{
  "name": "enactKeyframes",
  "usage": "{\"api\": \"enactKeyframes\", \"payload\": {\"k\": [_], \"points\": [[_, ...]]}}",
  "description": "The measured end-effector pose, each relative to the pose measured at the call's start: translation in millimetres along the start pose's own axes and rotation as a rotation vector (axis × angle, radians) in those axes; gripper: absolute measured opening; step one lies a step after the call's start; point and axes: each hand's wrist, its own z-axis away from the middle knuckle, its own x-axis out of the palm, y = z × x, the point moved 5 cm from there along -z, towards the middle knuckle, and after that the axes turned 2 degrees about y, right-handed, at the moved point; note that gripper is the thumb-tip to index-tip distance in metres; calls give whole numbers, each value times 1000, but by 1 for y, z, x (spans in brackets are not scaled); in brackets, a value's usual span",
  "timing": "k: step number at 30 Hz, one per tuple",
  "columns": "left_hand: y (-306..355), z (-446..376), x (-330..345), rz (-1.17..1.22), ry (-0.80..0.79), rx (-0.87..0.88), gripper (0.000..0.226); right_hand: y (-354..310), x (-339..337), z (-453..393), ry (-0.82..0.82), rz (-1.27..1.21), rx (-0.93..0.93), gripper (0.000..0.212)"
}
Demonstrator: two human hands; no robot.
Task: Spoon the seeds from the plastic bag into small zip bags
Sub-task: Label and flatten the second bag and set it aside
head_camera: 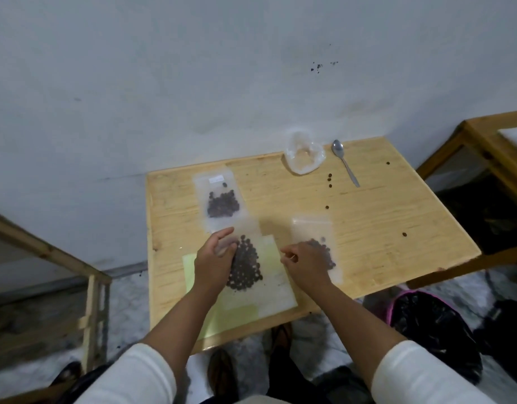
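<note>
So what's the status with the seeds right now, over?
Left hand grips the middle zip bag, right hand rests on the right bag. Plastic bag looks empty, spoon idle. Stray seeds on table.

Plain indoor room, looks like a home or makeshift work corner, not a lab. Bare whitish wall [193, 83] with scuffs and dark specks. Small light-wood counter [368, 228] pushed against it. Similar wooden frame furniture far right [490, 135] and near left [47, 252]. Mottled pale floor [129, 301]; black bag in a pink-rimmed bin [432, 325] near right.
</note>
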Motion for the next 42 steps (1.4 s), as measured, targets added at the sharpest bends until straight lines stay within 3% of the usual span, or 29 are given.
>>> {"api": "enactKeyframes", "payload": {"k": [4,11,18,22,30,39,42], "points": [[-15,9,-19,25,14,-31,29,9,19,11,-93,225,-47,17],[-27,17,-31,80,-9,-40,37,3,26,11,-52,249,-47,14],[-9,14,-42,145,0,-15,40,-60,-11,6,180,-58,-75,13],[9,13,-45,144,4,47,44,-125,-20,9,107,-203,-190,13],[48,16,-58,208,28,166,47,-168,-18,5,93,-83,-300,10],[68,14,-73,308,164,205,24,-189,-25,11,195,-52,-387,7],[67,10,-75,337,195,187,25,-189,-27,19,287,-114,-442,26]]}}
